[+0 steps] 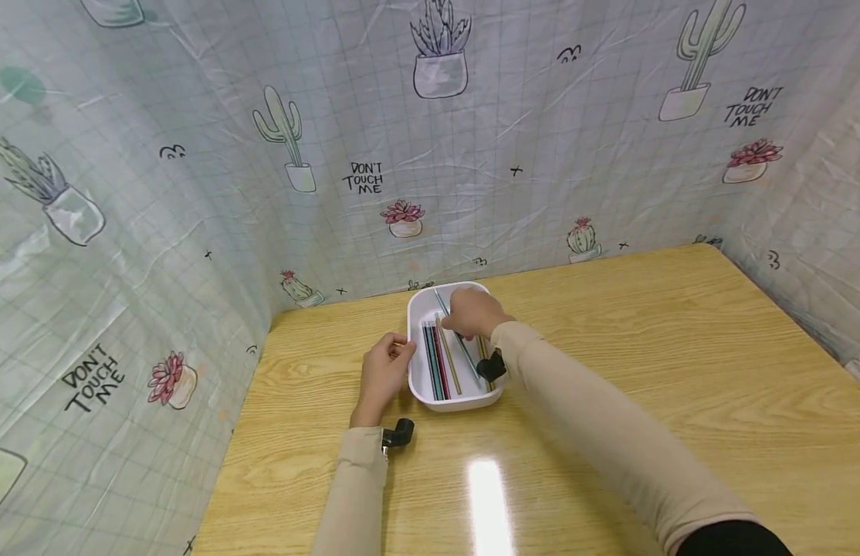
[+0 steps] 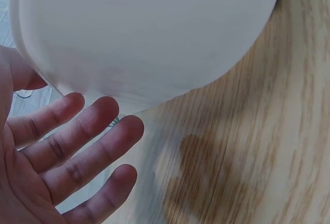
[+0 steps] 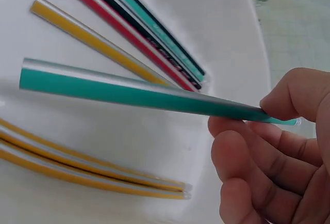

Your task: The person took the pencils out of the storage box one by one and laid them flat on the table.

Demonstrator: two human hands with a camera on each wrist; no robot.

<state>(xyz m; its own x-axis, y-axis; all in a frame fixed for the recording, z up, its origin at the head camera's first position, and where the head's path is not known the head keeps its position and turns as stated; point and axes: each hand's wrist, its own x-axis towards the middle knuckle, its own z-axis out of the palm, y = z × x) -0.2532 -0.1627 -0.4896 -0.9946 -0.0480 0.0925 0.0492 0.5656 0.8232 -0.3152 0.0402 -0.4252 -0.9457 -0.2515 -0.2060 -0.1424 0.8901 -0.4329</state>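
From my remote seat I see the green pencil (image 3: pixel 118 91) slanting across the middle of the white tray (image 1: pixel 465 405), pinched near one end between the right hand's (image 1: pixel 472 310) thumb and fingers. I judge it light, stiff and a little slippery, so a hold nearer its middle should balance better. Inside the tray, green, black and red pencils (image 3: pixel 124 31) lie side by side, a yellow pencil (image 3: pixel 87 36) beside them, two more yellow pencils (image 3: pixel 118 188) opposite. The left hand (image 1: pixel 384 371) pinches the rim, its other fingers loose. The tray sits on the wooden table (image 1: pixel 680 347).

Wood-grain table (image 1: pixel 611 332); behind it, pale checked cloth (image 1: pixel 513 131) printed with potted cacti (image 1: pixel 697 66).
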